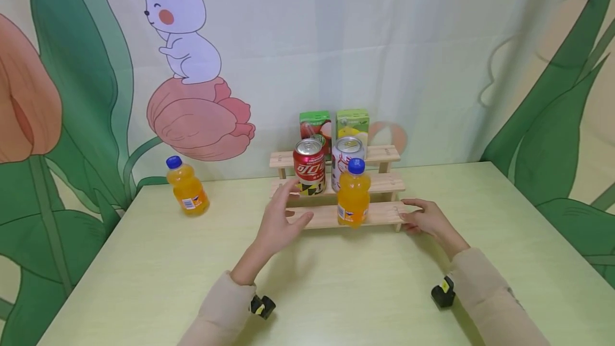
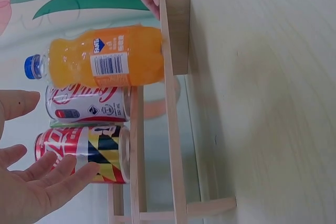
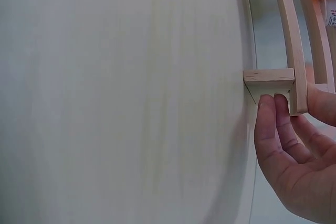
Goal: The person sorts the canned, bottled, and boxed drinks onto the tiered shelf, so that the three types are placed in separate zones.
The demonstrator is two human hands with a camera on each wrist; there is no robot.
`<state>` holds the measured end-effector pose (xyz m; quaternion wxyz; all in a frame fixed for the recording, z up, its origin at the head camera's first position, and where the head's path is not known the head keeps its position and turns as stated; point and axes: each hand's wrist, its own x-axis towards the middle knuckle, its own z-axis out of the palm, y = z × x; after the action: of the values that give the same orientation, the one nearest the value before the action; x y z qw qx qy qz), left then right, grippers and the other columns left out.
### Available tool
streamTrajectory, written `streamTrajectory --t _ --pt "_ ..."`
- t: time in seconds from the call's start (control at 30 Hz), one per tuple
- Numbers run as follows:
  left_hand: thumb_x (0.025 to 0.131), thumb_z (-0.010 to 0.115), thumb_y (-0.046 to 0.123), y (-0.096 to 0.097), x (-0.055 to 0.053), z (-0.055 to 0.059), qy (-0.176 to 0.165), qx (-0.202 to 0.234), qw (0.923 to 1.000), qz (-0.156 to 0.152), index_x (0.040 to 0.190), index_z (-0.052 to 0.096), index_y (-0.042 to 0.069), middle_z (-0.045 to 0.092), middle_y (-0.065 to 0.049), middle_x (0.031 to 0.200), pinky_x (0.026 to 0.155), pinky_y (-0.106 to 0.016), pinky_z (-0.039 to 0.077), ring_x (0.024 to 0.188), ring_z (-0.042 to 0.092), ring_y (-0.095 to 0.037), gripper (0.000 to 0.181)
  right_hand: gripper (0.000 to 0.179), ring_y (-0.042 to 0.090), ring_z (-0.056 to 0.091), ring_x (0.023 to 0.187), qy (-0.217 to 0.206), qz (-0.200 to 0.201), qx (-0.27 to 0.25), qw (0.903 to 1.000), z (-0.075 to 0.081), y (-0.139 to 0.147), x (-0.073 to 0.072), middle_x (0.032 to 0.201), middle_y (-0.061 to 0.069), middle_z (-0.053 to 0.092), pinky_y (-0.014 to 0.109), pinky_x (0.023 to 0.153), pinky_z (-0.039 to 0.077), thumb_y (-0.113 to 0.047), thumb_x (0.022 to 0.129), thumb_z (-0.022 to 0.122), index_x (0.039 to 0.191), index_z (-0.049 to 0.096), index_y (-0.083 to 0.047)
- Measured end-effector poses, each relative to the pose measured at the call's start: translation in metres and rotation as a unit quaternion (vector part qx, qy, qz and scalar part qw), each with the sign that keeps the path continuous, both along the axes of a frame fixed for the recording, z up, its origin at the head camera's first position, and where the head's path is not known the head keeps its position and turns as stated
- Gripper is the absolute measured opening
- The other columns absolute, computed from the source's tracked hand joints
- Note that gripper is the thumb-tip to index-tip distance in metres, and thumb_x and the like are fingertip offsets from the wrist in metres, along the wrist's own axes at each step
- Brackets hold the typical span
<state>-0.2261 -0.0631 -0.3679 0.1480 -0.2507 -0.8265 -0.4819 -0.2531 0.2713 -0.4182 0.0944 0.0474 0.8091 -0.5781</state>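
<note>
A three-step wooden display rack [image 1: 384,212] stands near the back of the table. My right hand [image 1: 430,222] grips the right end of its lowest step, thumb above the board and fingers [image 3: 266,124] below, beside the leg. At the rack's left side, my left hand [image 1: 280,223] holds nothing, its fingers spread and thumb apart, in front of a red cola can [image 1: 309,167]. Right of that can on the middle step is a white cola can [image 2: 86,102], partly hidden by an orange soda bottle [image 1: 354,196] with a blue cap upright on the lowest step.
On the top step are two juice boxes, a red-and-green one [image 1: 315,118] and a yellow-green one [image 1: 353,118]. A second orange soda bottle [image 1: 188,188] stands at the table's left. Behind the table [image 1: 336,292] hangs a printed curtain [image 1: 408,41].
</note>
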Motion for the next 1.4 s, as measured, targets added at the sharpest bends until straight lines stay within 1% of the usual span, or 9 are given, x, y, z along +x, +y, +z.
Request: streamTrajectory --t 0.27,0.43,0.57,0.7,0.8,0.87,1.0,1.2,1.4 --pt "0.078 0.070 0.006 -0.010 -0.001 -0.002 0.005 -0.011 0.9997 0.019 0.134 0.038 0.005 0.050 -0.018 0.117 0.070 -0.043 0.053 0.102 0.054 -0.030 0.065 0.055 0.018 0.063 0.067 0.000 0.000 0.006 1.0000 -0.005 0.003 -0.001 0.084 0.011 0.065 0.033 0.063 0.055 -0.006 0.088 0.056 0.135 0.032 0.010" --pt "0.078 0.070 0.006 -0.018 -0.004 -0.003 0.003 -0.009 0.9996 0.028 0.134 0.038 0.007 0.050 -0.016 0.117 0.071 -0.042 0.053 0.102 0.054 -0.029 0.064 0.054 0.019 0.063 0.066 0.011 0.004 0.008 0.9999 -0.001 0.002 0.002 0.085 0.014 0.065 0.034 0.063 0.055 -0.005 0.088 0.056 0.134 0.033 0.011" --pt "0.077 0.070 0.002 -0.027 -0.008 -0.006 0.020 0.013 0.9991 0.034 0.130 0.042 0.004 0.051 -0.018 0.114 0.068 -0.042 0.054 0.100 0.055 -0.034 0.060 0.055 0.020 0.064 0.066 0.013 0.004 0.008 0.9999 -0.001 0.002 0.002 0.085 0.014 0.065 0.034 0.063 0.055 -0.005 0.087 0.056 0.134 0.033 0.011" --pt "0.077 0.069 -0.002 -0.039 -0.011 -0.009 0.033 0.040 0.9974 0.051 0.125 0.048 -0.001 0.054 -0.020 0.109 0.066 -0.044 0.054 0.097 0.057 -0.035 0.052 0.055 0.020 0.064 0.067 0.011 0.003 0.007 0.9999 -0.001 0.002 0.001 0.088 0.016 0.065 0.034 0.063 0.055 -0.005 0.087 0.057 0.134 0.033 0.011" --pt "0.076 0.069 -0.003 -0.047 -0.013 -0.011 0.023 0.051 0.9964 0.064 0.123 0.049 -0.001 0.055 -0.021 0.108 0.067 -0.045 0.054 0.096 0.058 -0.035 0.051 0.055 0.019 0.064 0.067 0.012 0.007 0.007 0.9999 -0.001 0.001 0.001 0.089 0.017 0.064 0.033 0.062 0.055 -0.005 0.087 0.057 0.133 0.033 0.011" --pt "0.076 0.069 -0.003 -0.052 -0.014 -0.011 0.013 0.055 0.9958 0.072 0.123 0.048 -0.001 0.055 -0.021 0.108 0.067 -0.045 0.054 0.096 0.058 -0.035 0.052 0.056 0.018 0.063 0.066 0.007 0.000 0.000 1.0000 -0.001 0.001 0.000 0.088 0.016 0.065 0.032 0.061 0.055 -0.005 0.086 0.059 0.133 0.033 0.011" --pt "0.076 0.069 -0.002 -0.061 -0.015 -0.009 -0.001 0.056 0.9946 0.088 0.124 0.049 0.000 0.056 -0.018 0.108 0.068 -0.044 0.054 0.096 0.058 -0.034 0.052 0.056 0.018 0.063 0.066 0.005 0.002 0.000 1.0000 -0.001 0.001 0.000 0.086 0.012 0.064 0.032 0.061 0.055 -0.005 0.086 0.058 0.134 0.033 0.011" --pt "0.078 0.069 0.001 -0.071 -0.018 -0.009 -0.022 0.048 0.9927 0.108 0.126 0.047 0.001 0.055 -0.017 0.109 0.073 -0.044 0.053 0.098 0.057 -0.034 0.053 0.054 0.020 0.064 0.067 0.006 0.004 0.006 1.0000 0.000 0.000 0.000 0.090 0.018 0.065 0.033 0.062 0.055 -0.005 0.088 0.057 0.134 0.033 0.010" --pt "0.079 0.068 0.002 -0.079 -0.021 -0.008 -0.042 0.054 0.9892 0.130 0.129 0.043 0.002 0.054 -0.016 0.112 0.076 -0.045 0.052 0.100 0.056 -0.030 0.056 0.053 0.020 0.064 0.067 0.009 0.005 0.009 0.9999 -0.001 0.000 0.000 0.090 0.018 0.065 0.034 0.062 0.055 -0.004 0.088 0.056 0.134 0.033 0.010"
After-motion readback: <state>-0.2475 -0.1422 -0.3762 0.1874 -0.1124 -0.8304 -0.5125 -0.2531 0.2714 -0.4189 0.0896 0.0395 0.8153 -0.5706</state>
